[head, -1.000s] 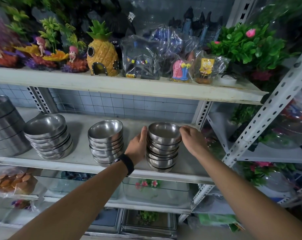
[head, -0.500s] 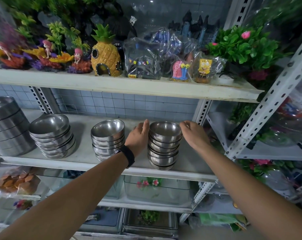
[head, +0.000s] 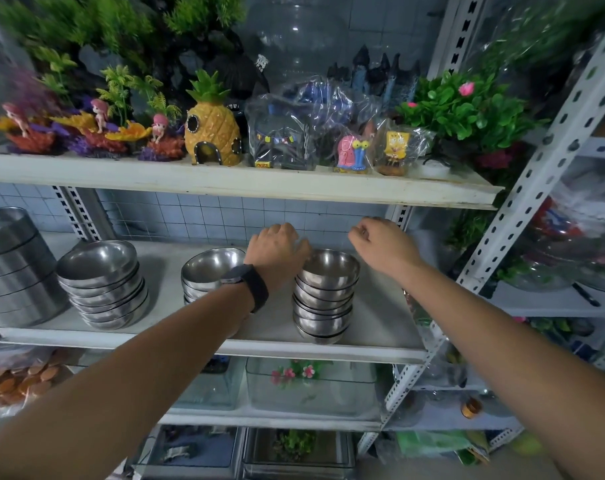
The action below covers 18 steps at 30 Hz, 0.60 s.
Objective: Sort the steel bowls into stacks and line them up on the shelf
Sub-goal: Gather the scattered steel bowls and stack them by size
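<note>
Steel round bowls (head: 329, 268) sat stacked on the white middle shelf (head: 380, 323): right stack (head: 323, 308), middle stack (head: 207, 268), left stack (head: 101, 284). The left hand (head: 276, 252) was at the right stack's far-left rim, its fingers hidden, grip unclear; the right hand (head: 384, 247) hung just right of it, loosely curled, empty.

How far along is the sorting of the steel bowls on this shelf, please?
Done: four stacks stand in a row on the shelf: the tall left stack, the wide-bowl stack, the middle stack and the right stack. In hand: the left hand is by the right stack's rim, its fingers hidden; the right hand hovers beside it, holding nothing. Left: probably only a final check; no loose bowls show.
</note>
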{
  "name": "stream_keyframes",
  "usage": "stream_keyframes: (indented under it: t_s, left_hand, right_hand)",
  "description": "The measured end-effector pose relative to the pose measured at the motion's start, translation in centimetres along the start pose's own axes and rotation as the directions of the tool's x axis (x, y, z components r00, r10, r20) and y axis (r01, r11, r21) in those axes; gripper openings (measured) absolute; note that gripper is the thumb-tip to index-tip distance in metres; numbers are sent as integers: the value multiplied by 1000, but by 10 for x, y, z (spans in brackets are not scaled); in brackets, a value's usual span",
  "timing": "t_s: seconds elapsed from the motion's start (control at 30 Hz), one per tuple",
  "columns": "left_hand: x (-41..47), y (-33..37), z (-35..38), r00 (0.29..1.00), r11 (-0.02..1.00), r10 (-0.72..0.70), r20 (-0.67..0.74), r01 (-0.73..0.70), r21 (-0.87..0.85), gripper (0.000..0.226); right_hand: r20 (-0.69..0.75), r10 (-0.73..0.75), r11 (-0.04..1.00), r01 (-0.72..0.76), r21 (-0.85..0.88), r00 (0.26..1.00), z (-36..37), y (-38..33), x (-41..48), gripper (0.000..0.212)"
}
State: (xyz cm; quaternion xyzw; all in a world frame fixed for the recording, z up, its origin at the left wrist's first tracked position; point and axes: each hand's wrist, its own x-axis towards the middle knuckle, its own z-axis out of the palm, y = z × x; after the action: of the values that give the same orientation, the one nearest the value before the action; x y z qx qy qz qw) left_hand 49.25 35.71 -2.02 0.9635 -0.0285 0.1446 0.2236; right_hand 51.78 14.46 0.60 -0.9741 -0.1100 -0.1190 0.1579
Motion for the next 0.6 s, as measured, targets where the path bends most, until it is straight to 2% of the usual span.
stream_keyframes:
  t_s: [0.1,0.23,0.37,0.6]
  left_hand:
    - [1,-5,-21,998,996,66,-15,-65,58,34]
    - [-3,-23,-47,991,984,109,-74,-97,152,35]
    - [-13,-53,-71,992,972,92,-85,-71,224,49]
    - [-54,-108,-115,991,947,16,-132,28,321,54]
  right_hand:
    - [4,-89,991,89,-102,996,-4,-13,2,35]
    - [-2,-171,973,169,-156,985,-5,-38,4,37]
    - [3,-187,974,186,-132,982,-2,-71,3,39]
    - [-8,-316,948,315,-44,949,13,-142,1,36]
